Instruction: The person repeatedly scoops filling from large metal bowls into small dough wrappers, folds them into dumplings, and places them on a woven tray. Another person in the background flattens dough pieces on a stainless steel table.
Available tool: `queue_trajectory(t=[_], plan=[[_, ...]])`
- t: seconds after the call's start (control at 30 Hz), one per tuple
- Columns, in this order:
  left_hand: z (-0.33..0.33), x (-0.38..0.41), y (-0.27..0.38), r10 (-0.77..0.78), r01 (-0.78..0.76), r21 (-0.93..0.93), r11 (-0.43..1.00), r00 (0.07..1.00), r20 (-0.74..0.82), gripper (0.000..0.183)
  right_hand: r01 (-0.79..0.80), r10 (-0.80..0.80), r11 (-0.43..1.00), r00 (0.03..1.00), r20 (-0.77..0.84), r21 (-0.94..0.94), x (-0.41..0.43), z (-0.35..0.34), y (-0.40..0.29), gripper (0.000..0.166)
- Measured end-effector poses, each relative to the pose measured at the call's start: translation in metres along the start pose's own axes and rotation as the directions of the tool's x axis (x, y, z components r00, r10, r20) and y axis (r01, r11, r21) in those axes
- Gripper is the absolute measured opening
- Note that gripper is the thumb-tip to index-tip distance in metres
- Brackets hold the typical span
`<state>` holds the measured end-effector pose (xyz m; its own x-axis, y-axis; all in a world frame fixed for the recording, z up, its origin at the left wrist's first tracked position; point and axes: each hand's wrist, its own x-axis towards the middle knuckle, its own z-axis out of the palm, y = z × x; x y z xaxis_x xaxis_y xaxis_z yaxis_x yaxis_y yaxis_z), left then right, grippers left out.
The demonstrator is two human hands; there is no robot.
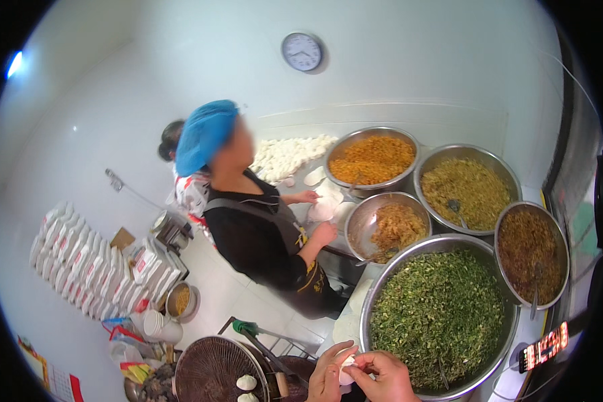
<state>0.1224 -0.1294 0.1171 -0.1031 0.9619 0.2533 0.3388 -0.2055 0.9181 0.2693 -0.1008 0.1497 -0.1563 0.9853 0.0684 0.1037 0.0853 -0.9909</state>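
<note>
At the bottom of the view, my left hand [325, 378] cups a small white dough bun [347, 374]. The fingertips of my right hand [386, 378] pinch the dough at its upper edge. Just beyond both hands stands a large steel bowl [366, 321] of chopped green vegetable filling [437, 311], with a spoon [442, 374] stuck in it. Flat dough wrappers [345, 329] lie on the worktop at this bowl's left side. Down to the left, two shaped buns [246, 383] sit in a round, dark steamer [213, 369].
Beyond the green filling stand bowls of orange filling [374, 161], yellow-green filling [465, 193], light brown filling [399, 226] and dark brown filling [527, 256]. A co-worker [261, 236] in a blue hair cover handles wrappers [326, 201]. A lit phone [543, 346] is at right; stacked white packages [85, 261] stand left.
</note>
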Motion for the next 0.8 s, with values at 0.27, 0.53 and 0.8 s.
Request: queue_trajectory(t=[0.27,0.53,0.8], plan=[[-0.056,-0.035,0.003,0.079,-0.071,0.064,0.995,0.988,-0.129,0.042,0.014,-0.012,1.000,0.987,0.161,-0.010,-0.018,0.064,0.013,0.016],[-0.139,-0.099,-0.037,0.036,-0.037,0.001,0.999,0.962,-0.272,0.037,-0.066,0.079,0.996,0.947,0.310,-0.053,-0.057,0.160,0.005,0.015],[-0.208,-0.166,-0.102,-0.100,0.052,-0.120,0.991,0.890,-0.444,0.041,0.133,0.057,0.908,0.901,0.430,-0.398,-0.083,0.268,-0.005,0.009]])
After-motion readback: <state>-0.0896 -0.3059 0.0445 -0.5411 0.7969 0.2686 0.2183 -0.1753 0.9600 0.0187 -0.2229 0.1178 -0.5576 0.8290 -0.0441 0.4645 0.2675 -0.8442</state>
